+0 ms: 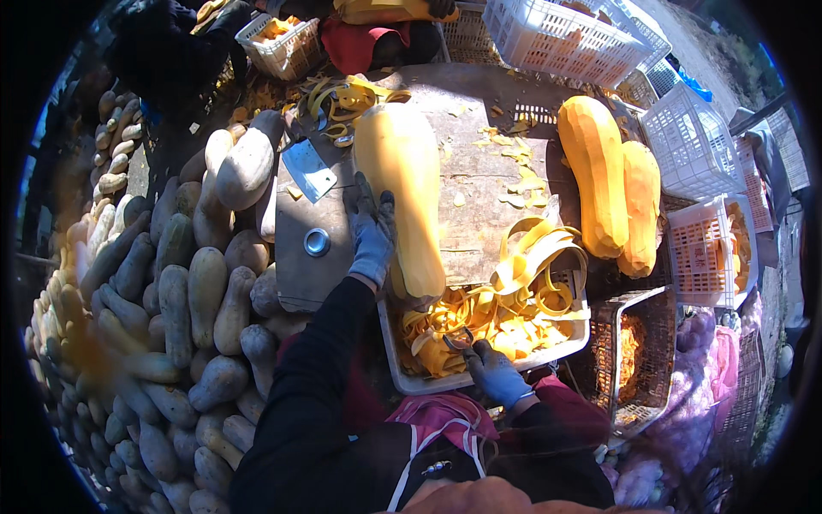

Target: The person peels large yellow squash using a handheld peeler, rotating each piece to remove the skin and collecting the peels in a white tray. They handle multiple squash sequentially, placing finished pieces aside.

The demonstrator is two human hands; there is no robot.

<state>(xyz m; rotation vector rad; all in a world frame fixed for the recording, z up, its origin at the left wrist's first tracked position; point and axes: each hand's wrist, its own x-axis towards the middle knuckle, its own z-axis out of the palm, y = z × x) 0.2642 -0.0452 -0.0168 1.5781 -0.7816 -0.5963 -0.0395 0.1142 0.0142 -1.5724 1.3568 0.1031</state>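
A large, mostly peeled winter squash (401,193) lies lengthwise before me, its narrow end over a white plastic tub (401,383) of peel. My left hand (372,234), in a grey-blue work glove with dark fingertips, holds it from the left side. The squash's underside and whatever touches it there are hidden. Low over the tub's near side, my gloved right hand (494,374) grips a peeler (457,338), its curved metal head over the shavings. Long curled peel strips (530,263) heap up at the tub's far right.
Unpeeled squashes (209,295) pile up at left. A cleaver (308,170) and metal ring (316,242) lie on the board left of my hand. Two peeled squashes (594,180) rest at right, beside plastic crates (693,138). Another person's gloved hand (442,8) is at the top.
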